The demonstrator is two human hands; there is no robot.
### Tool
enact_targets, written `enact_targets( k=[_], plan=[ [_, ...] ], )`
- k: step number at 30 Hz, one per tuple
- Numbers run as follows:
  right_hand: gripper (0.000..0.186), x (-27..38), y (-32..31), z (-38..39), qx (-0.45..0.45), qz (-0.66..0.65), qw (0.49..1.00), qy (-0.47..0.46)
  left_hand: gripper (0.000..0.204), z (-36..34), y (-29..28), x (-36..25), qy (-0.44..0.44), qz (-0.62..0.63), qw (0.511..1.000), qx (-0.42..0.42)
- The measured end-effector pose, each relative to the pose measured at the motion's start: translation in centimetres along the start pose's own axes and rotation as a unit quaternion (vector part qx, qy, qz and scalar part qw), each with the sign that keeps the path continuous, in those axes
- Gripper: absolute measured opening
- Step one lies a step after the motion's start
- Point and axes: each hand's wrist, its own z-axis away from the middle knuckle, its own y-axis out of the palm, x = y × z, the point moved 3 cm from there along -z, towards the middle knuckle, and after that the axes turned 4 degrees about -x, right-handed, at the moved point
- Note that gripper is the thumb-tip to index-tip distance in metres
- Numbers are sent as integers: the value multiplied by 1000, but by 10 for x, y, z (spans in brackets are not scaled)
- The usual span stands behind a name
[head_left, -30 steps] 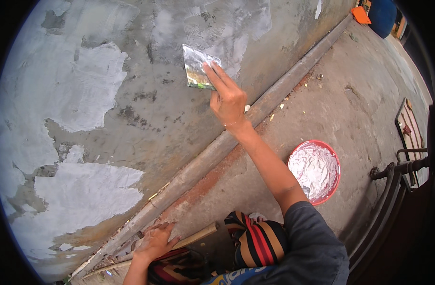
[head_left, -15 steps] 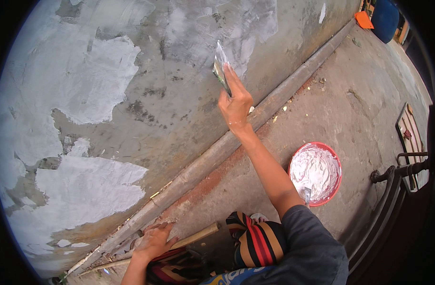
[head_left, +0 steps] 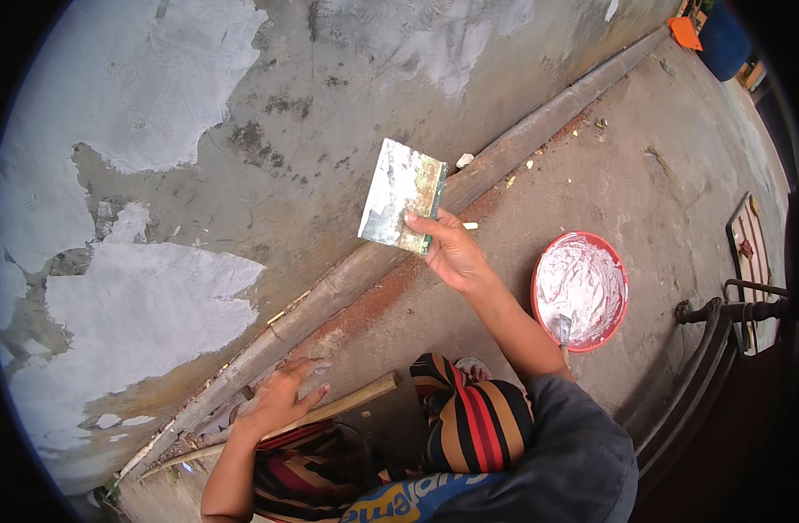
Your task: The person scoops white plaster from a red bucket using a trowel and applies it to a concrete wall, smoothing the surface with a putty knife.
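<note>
My right hand [head_left: 456, 253] grips a flat, rectangular putty spreader [head_left: 399, 193], thumb on the face toward me. White putty smears that face, and its edge near my fingers is stained and greenish. Behind it stands a grey wall [head_left: 329, 113] with irregular patches of white putty [head_left: 155, 296]. My left hand [head_left: 282, 397] hangs near my knee with its fingers apart, holding nothing. At the right, a red basin [head_left: 625, 301] contains white putty [head_left: 582, 279], and a putty knife [head_left: 562, 327] leans in it near the rim.
A rounded grey ledge or pipe [head_left: 539, 122] runs along the wall's foot. A wooden pole [head_left: 356, 398] lies near my knees. Dark metal bars [head_left: 704, 375] and a striped board [head_left: 752, 261] are at the right. A blue drum [head_left: 724, 44] and an orange object [head_left: 684, 33] stand far right.
My right hand has drawn back from the wall, down toward me, and turned the putty spreader so its broad face shows. My left hand has shifted slightly up, still open.
</note>
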Motion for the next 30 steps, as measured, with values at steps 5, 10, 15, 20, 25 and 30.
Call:
enact_targets(
  k=[5, 10, 15, 20, 25, 30],
  plan=[
    [29, -43, -20, 30, -68, -20, 993, 90, 41, -22, 7, -13, 72, 88, 992, -45],
    [26, -61, -40, 49, -117, -44, 989, 82, 61, -94, 36, -38, 194, 105, 975, -12],
    [29, -40, -50, 54, -111, -13, 993, 34, 64, -157, 91, -70, 167, 413, 887, -119],
    [26, -30, -71, 73, -173, 22, 984, -13, 49, -179, 126, -113, 128, 602, 772, -159],
    [23, -38, -107, 91, -201, 80, 976, -28, 38, -186, 178, -122, 17, 660, 737, -143],
    [26, -9, -115, 144, -189, 394, 899, -30, 43, -189, 170, -115, 19, 744, 642, -185]
  ],
)
